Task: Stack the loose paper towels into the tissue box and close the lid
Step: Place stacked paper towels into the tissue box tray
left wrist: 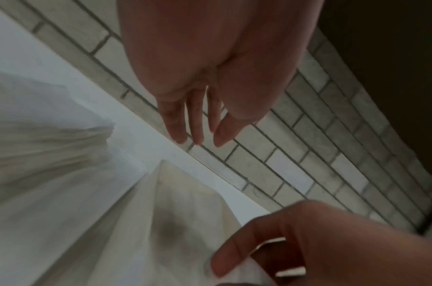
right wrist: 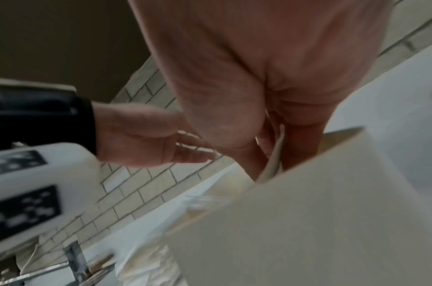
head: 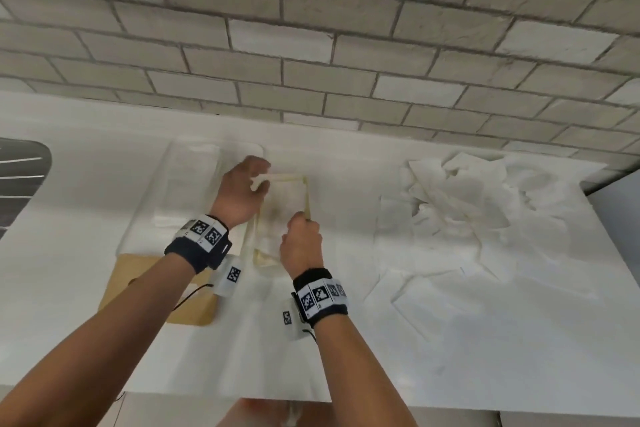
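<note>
Landmark: the tissue box point(head: 282, 218), sitting open mid-tabletop point(head: 86, 204), rim yellowish, walls see-through.

Left of the box: a clear tray-like piece point(head: 180, 184) lying flat with something white in it, too blurred to name. Nearer the person, a tan wooden lid point(head: 138, 288) is lying flat, partly under the left forearm, so the box is not yet closed.

At the box: left hand point(head: 242, 192) is hovering at the far left corner of the rim; the left wrist view is showing fingers straight and relaxed, gripping nothing. A white paper edge is showing beside it, contact unclear. Right hand point(head: 302, 243) is at the near right side of the rim, fingers curled, pinching a thin white paper towel sheet point(right wrist: 275, 162) just inside the wall. Box seems to be holding white paper with a greyish smudge; fill level not readable.

Right of the box: loose paper towels point(head: 485, 204) lying crumpled and overlapping, well apart from the box.

Step, as judged: tucking a sheet into the box, early to middle of the task. Next move is probably calling for flattening that sheet, then fetching more from the right pile; lid comes last.
</note>
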{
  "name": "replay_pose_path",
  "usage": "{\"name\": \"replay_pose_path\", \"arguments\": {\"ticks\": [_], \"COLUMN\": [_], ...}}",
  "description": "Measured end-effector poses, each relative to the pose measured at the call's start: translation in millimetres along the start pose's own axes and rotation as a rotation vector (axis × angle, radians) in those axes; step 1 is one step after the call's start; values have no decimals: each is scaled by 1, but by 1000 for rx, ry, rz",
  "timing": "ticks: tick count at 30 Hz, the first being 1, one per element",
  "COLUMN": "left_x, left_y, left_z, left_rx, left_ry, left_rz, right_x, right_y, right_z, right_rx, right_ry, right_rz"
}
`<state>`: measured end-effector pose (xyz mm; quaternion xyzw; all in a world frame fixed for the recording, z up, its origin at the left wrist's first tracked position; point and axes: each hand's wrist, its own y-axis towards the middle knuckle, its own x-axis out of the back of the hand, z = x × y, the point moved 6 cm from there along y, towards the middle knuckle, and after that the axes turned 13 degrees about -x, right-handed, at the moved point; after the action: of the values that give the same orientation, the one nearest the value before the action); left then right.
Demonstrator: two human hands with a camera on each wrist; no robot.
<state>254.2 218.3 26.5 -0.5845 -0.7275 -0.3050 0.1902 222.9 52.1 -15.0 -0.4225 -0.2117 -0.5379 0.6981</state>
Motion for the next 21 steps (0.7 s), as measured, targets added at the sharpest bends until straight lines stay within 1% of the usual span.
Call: {"name": "replay_pose_path", "arguments": {"ticks": [3,4,7,9,11,12,14,15,16,17,18,20,21], "left_x": [-26,-35,-54,-64,-73,-76,-76,-74,-71,-67,-63,-59,-63], "left_y": [-17,-22,-35,-41,-45,-45,-43,-42,-42,-41,-42,-52,-62], "left_z": [-6,-6,-1,3,5,4,-1,-6,-14,-26,-41,-80,-99], "left_rx": [-112,-123,-95,-54,-44,-48,-44,-30,-22,-28,-63,-198,-254], "left_ry": [182,259,523,630,707,735,757,749,727,687,643,536,450], "left_rz": [273,374,663,788,833,831,818,799,753,665,540,240,121], "right_x": [-5,-4,2,7,16,26,56,72,89,106,121,145,154], "right_y": [-2,-2,-1,1,-1,-4,-13,-17,-21,-24,-26,-25,-24], "right_z": [0,0,2,4,5,4,-5,-15,-30,-50,-73,-128,-159], "right_rx": [-11,-8,45,73,99,124,174,195,207,214,207,143,91], "right_ry": [-79,-89,-80,-93,-104,-89,-1,62,114,150,171,173,152], "right_rz": [-21,-33,-74,-48,-13,-31,-115,-160,-199,-230,-255,-282,-282]}}
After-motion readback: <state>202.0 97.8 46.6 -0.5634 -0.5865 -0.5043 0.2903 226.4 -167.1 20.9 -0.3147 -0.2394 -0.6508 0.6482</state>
